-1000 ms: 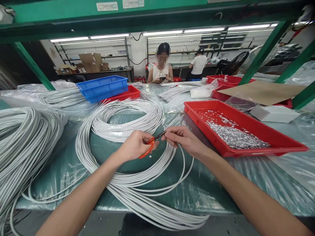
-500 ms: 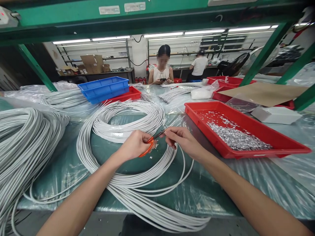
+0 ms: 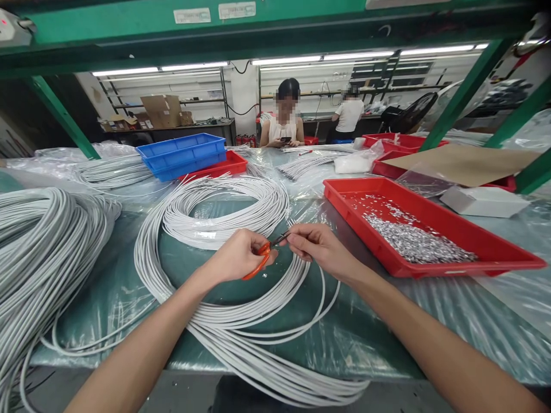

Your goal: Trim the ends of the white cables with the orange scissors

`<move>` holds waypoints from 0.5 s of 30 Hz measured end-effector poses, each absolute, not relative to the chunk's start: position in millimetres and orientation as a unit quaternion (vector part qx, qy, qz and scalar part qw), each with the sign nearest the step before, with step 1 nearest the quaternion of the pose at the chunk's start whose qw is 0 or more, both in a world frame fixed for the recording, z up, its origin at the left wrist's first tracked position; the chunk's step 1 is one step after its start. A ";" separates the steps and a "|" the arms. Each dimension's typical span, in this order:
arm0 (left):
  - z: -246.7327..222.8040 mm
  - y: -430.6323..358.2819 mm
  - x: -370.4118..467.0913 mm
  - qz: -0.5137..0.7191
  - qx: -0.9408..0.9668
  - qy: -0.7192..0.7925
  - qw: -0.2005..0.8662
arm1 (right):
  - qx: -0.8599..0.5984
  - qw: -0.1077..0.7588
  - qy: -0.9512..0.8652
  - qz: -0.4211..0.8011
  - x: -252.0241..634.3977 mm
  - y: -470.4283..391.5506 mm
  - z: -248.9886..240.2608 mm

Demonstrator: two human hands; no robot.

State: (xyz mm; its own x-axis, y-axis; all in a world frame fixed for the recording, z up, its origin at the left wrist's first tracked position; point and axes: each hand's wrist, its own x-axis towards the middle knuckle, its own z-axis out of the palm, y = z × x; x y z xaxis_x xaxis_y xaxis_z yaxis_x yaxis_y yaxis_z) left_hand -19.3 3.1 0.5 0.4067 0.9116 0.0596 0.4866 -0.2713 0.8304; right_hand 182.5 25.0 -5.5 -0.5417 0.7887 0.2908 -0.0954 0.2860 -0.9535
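Note:
My left hand is closed around a pair of scissors with orange handles. Their dark blades point right, up to the fingertips of my right hand. The fingers of that hand are pinched together at the blade tips; what lies between them is too small and covered to make out. Below both hands lies a large coil of white cable, whose strands pass under my right hand. Several cut cable ends show just above the right fingertips. Behind it rests a second white cable coil.
To the right stands a red tray with many small metal pieces. A thick cable bundle lies at the left. Blue trays are stacked at the back. A green shelf beam crosses overhead. Across the table sits a person.
The scissors have shifted and turned slightly, with the blades a little lower. My right fingers have drawn closer together at the blade tips. The cables lie as before.

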 end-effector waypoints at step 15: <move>0.4 -3.6 -10.6 0.308 0.714 0.491 0.393 | -0.325 0.484 -0.740 0.334 179.1 15.2 -4.1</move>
State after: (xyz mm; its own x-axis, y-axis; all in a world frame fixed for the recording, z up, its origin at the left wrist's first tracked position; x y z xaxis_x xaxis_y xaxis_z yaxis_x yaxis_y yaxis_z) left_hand -10.6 -3.6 0.4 0.3278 0.9431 0.0551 0.4587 -0.2098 0.8635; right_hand 179.1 15.2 -4.1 -0.3199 0.8051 0.4995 0.1576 0.5650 -0.8099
